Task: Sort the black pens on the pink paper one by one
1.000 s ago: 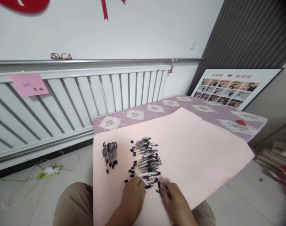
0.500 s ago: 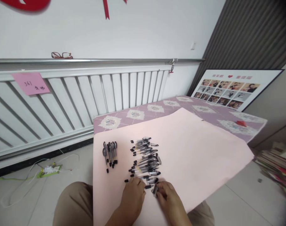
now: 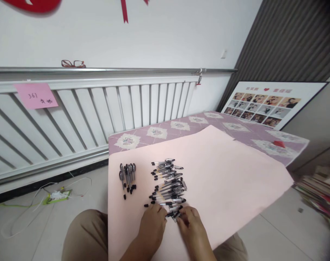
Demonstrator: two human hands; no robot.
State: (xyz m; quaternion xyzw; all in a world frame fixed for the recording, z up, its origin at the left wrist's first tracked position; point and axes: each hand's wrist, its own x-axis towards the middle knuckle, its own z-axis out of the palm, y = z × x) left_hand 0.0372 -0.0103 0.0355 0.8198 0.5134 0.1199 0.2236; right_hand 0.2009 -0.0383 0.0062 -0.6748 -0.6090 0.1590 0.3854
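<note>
My left hand is closed around a pen, whose dark end sticks out to the right past my fingers. Pinched in my right hand is a small dark-and-clear pen cap, close against that end; whether the two touch I cannot tell. Just beyond my fingers, a loose column of pens lies crosswise on the pink sheet, several with clear barrels and black ends. To the left, a smaller bunch of capped pens lies side by side, pointing roughly toward me.
Under the sheet is a purple patterned tablecloth, with a small red item at right. A white radiator runs behind the table. A photo board leans at the back right. A power strip lies on the floor.
My right hand has moved slightly left and up, bringing the cap close to the pen's end. My left hand stays nearly in place. Both pen groups lie as before.
</note>
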